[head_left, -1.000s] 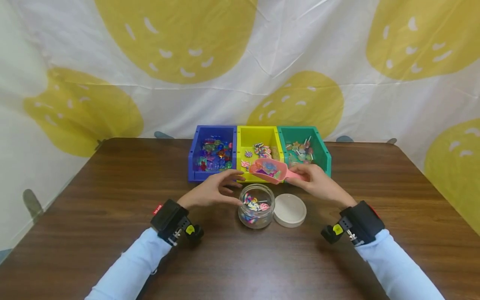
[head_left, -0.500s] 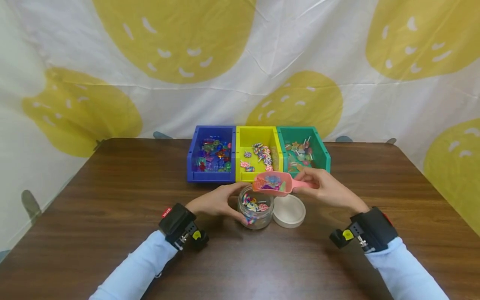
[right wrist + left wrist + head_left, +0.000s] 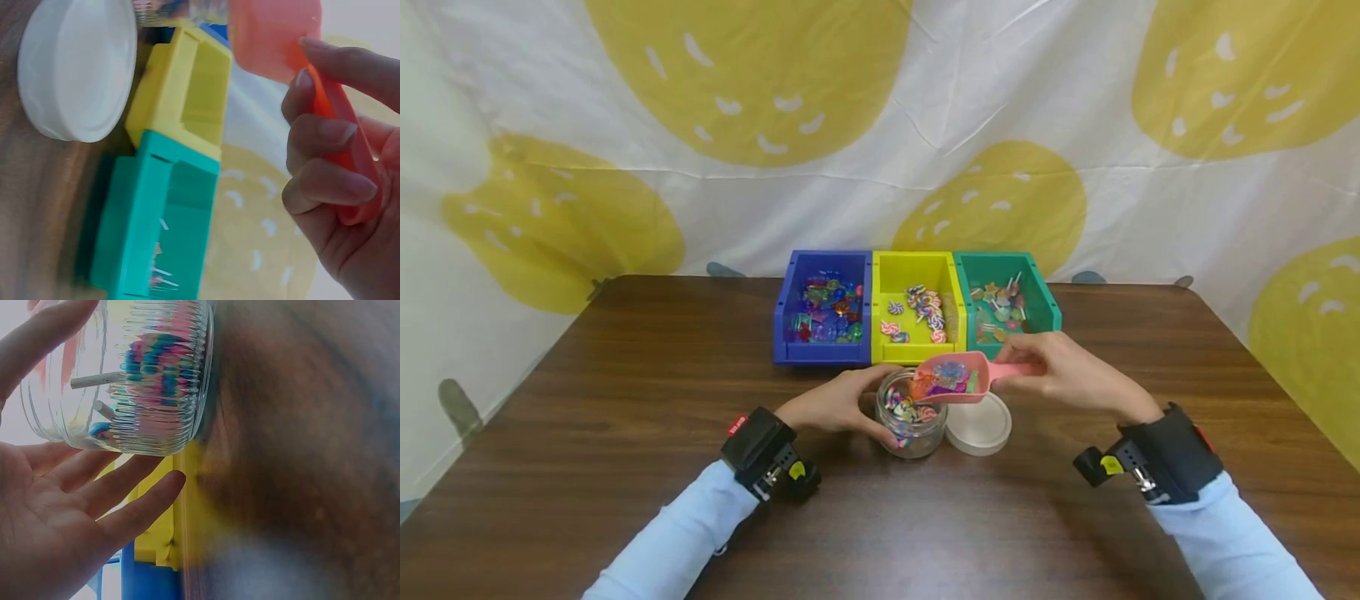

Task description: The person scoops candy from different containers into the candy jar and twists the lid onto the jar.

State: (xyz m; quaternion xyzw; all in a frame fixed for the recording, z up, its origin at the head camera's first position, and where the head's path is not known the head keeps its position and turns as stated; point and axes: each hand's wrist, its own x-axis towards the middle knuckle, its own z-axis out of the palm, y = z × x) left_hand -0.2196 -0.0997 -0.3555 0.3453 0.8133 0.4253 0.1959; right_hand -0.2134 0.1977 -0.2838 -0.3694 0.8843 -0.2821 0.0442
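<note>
My left hand (image 3: 835,406) curves round the left side of a clear glass jar (image 3: 922,446), its thumb in front and its fingers behind. Inside the jar lie colourful swirl lollipop charms (image 3: 156,365), some with white sticks showing. A pink scoop (image 3: 983,367) is held over the jar's mouth by my right hand (image 3: 1071,375). In the right wrist view, the fingers wrap its handle (image 3: 353,156) with one fingertip up near the bowl. Orange, blue, purple and green translucent pieces (image 3: 951,375) fill the scoop, whose front edge overlaps the jar's rim.
A white lid (image 3: 979,429) lies right of the jar. Behind stand three joined bins: a blue bin (image 3: 823,353) with gem-like pieces, a yellow bin (image 3: 917,353) with swirl charms, and a green bin (image 3: 1047,310) with small translucent charms. A patterned curtain (image 3: 760,208) hangs beyond.
My left hand has moved right and taken hold of the jar. The scoop has come from over the yellow bin toward me, down to the jar's mouth, its load still in it.
</note>
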